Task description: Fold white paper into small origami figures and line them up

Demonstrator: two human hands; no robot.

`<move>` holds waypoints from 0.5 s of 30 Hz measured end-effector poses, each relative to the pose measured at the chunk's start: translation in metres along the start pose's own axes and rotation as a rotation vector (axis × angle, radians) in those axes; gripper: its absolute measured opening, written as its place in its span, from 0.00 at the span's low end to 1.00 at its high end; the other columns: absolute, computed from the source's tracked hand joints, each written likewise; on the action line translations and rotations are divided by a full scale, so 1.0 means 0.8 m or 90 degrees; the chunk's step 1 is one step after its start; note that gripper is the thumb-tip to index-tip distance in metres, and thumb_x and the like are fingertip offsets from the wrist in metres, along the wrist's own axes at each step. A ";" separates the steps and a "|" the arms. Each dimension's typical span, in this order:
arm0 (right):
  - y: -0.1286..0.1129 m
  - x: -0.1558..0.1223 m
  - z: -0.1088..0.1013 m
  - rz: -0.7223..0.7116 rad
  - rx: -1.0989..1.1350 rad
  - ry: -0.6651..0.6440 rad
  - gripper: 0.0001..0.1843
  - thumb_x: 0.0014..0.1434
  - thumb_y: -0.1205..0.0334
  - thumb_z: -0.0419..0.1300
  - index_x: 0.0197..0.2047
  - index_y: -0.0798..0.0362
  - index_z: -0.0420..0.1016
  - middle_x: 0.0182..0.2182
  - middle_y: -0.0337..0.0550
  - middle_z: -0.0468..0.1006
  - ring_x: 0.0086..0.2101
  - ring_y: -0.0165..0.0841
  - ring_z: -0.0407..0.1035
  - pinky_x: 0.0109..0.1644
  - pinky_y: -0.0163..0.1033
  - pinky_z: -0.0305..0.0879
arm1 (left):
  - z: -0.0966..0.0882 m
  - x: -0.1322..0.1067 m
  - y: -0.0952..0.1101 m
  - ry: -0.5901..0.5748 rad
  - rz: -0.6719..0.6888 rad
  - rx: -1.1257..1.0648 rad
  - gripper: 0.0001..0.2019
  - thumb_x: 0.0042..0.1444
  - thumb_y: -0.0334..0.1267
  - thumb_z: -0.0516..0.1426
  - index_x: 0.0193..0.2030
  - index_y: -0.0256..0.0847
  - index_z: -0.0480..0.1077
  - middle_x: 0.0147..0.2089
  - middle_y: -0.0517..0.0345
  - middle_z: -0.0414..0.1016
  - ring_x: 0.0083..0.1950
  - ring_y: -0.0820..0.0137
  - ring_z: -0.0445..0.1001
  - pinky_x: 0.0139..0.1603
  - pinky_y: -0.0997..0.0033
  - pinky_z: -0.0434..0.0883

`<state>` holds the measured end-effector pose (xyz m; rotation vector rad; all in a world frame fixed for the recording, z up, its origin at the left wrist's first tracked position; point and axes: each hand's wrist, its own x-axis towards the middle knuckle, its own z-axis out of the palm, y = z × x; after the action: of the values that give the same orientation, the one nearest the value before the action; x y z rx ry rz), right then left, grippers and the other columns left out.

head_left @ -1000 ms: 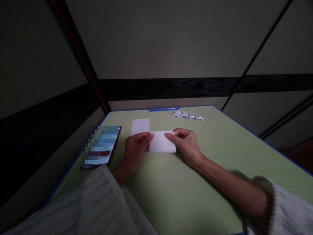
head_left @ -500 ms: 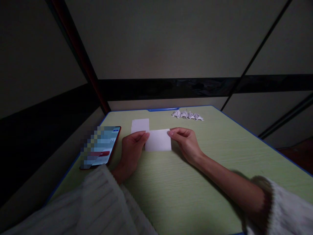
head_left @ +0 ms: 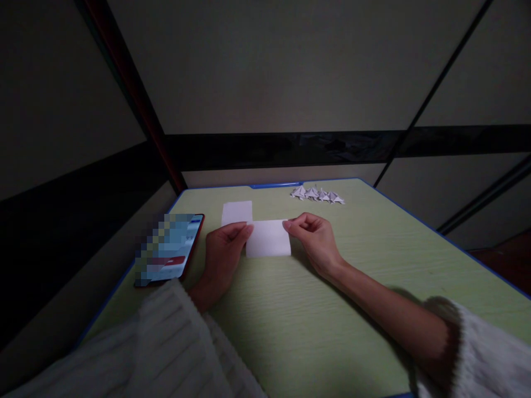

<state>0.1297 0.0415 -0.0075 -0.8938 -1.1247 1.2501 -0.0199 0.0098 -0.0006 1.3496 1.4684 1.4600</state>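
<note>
A small white rectangular sheet of paper (head_left: 269, 239) is stretched between my two hands, low over the table. My left hand (head_left: 224, 251) pinches its upper left corner between thumb and fingers. At the upper right corner, the thumb and fingertips of my right hand (head_left: 314, 237) grip the same sheet. The paper's lower edge curves slightly. Just behind my left hand lies another white sheet (head_left: 238, 211), its lower part hidden by the hand and the held paper.
Several folded white paper figures (head_left: 317, 194) stand in a row at the table's far side. A phone (head_left: 176, 249) with a lit, partly blurred screen lies on the left. The pale green table (head_left: 352, 232) has a blue edge; panelled walls rise behind it.
My right hand's fingers have lifted slightly at the sheet's upper right corner, and the paper's lower edge now bows a little. Both hands keep their hold.
</note>
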 end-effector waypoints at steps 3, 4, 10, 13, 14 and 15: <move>-0.001 0.000 0.000 -0.016 0.004 0.014 0.11 0.38 0.65 0.62 0.17 0.57 0.62 0.16 0.34 0.68 0.19 0.21 0.60 0.25 0.30 0.55 | 0.001 0.000 0.004 -0.008 -0.011 0.008 0.10 0.44 0.39 0.54 0.24 0.35 0.72 0.19 0.63 0.67 0.26 0.74 0.64 0.26 0.77 0.60; -0.001 0.001 0.000 -0.022 0.008 0.018 0.11 0.38 0.66 0.62 0.18 0.57 0.61 0.15 0.33 0.68 0.18 0.21 0.60 0.24 0.30 0.55 | 0.002 -0.001 0.006 -0.017 -0.018 -0.001 0.09 0.43 0.39 0.54 0.24 0.35 0.72 0.19 0.63 0.68 0.25 0.74 0.64 0.26 0.77 0.61; -0.001 0.004 -0.003 -0.044 -0.001 0.007 0.12 0.38 0.67 0.61 0.25 0.55 0.60 0.16 0.32 0.66 0.17 0.22 0.59 0.21 0.29 0.54 | 0.005 -0.001 -0.001 -0.131 -0.066 -0.070 0.13 0.40 0.33 0.57 0.36 0.34 0.70 0.16 0.67 0.67 0.20 0.77 0.65 0.22 0.79 0.62; -0.001 0.005 -0.003 -0.042 -0.031 0.003 0.11 0.39 0.67 0.60 0.25 0.56 0.60 0.16 0.32 0.66 0.17 0.22 0.59 0.21 0.29 0.54 | 0.007 -0.004 -0.006 -0.186 -0.056 -0.048 0.18 0.40 0.32 0.57 0.42 0.33 0.69 0.17 0.65 0.69 0.20 0.77 0.66 0.23 0.78 0.64; 0.000 0.005 -0.003 -0.042 -0.037 0.002 0.10 0.39 0.68 0.60 0.25 0.56 0.60 0.16 0.32 0.65 0.17 0.21 0.58 0.21 0.29 0.54 | 0.008 -0.005 -0.007 -0.199 -0.053 -0.032 0.18 0.41 0.32 0.56 0.42 0.33 0.69 0.19 0.64 0.70 0.21 0.77 0.66 0.23 0.78 0.65; 0.000 0.005 -0.003 -0.045 -0.042 0.002 0.10 0.39 0.68 0.59 0.25 0.56 0.60 0.16 0.32 0.65 0.17 0.21 0.58 0.20 0.29 0.54 | 0.009 -0.007 -0.007 -0.210 -0.051 -0.014 0.18 0.41 0.32 0.56 0.43 0.34 0.69 0.20 0.63 0.72 0.21 0.76 0.67 0.23 0.78 0.65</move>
<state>0.1320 0.0453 -0.0073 -0.8979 -1.1908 1.1592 -0.0132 0.0076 -0.0083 1.4223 1.2742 1.1361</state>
